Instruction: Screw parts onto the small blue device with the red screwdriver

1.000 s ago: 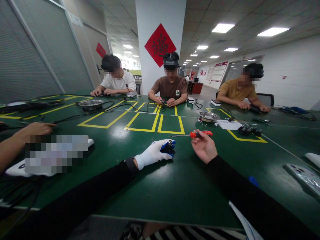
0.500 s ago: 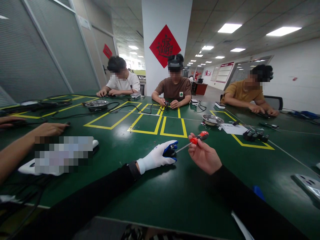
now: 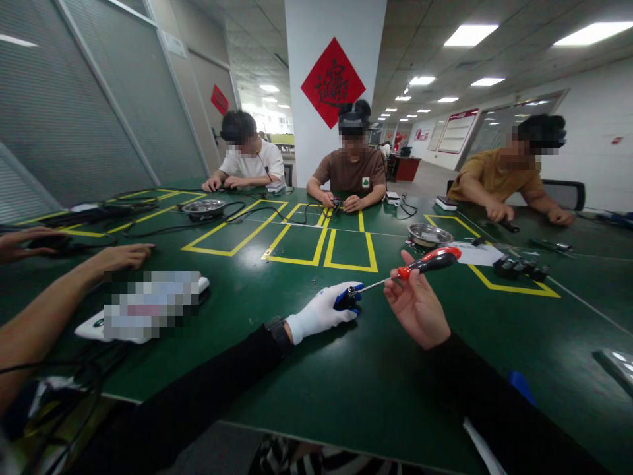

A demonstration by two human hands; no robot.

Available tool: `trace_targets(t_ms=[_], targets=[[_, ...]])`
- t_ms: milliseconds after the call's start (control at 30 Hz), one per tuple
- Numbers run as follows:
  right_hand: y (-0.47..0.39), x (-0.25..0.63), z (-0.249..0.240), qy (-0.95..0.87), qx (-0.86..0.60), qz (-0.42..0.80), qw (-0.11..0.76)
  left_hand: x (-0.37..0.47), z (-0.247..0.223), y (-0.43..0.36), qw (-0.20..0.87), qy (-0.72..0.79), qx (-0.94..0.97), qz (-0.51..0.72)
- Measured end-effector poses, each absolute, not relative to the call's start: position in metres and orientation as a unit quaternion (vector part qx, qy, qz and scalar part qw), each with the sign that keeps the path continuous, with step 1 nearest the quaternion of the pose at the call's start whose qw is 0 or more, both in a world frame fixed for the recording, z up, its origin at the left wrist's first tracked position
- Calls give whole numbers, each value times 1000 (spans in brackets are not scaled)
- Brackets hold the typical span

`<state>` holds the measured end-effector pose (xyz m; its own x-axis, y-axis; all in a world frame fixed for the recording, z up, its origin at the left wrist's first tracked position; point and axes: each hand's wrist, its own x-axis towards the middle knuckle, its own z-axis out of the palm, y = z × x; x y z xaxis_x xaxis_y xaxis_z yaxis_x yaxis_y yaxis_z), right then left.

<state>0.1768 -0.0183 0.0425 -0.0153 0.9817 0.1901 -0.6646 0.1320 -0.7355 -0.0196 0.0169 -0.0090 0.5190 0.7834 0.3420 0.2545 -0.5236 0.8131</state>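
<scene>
My left hand, in a white glove with blue fingertips, is wrapped round a small black part just above the green table. Bare and palm up, my right hand pinches a screwdriver with a red and black handle. The screwdriver's thin metal shaft points left, and its tip meets the black part near my left fingertips. What the tip touches there is too small to make out.
A white device and a co-worker's arm are at the left. Metal bowls, a paper sheet and black parts lie farther back. Three people sit across the table.
The screwdriver handle has swung outward to the right, showing more of its length, and the fingers of my right hand have shifted on it. The camera view has turned slightly left.
</scene>
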Motion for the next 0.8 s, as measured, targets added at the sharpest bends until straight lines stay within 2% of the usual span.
trace_targets(t_ms=[200, 367, 800], targets=[[-34, 170, 44, -461, -246, 464, 715, -19, -8, 15, 336, 340, 793, 379], [-45, 162, 30, -538, -274, 354, 714, -25, -8, 14, 378, 358, 776, 355], [-44, 159, 18, -630, -294, 316, 645, -26, -11, 16, 383, 331, 780, 368]])
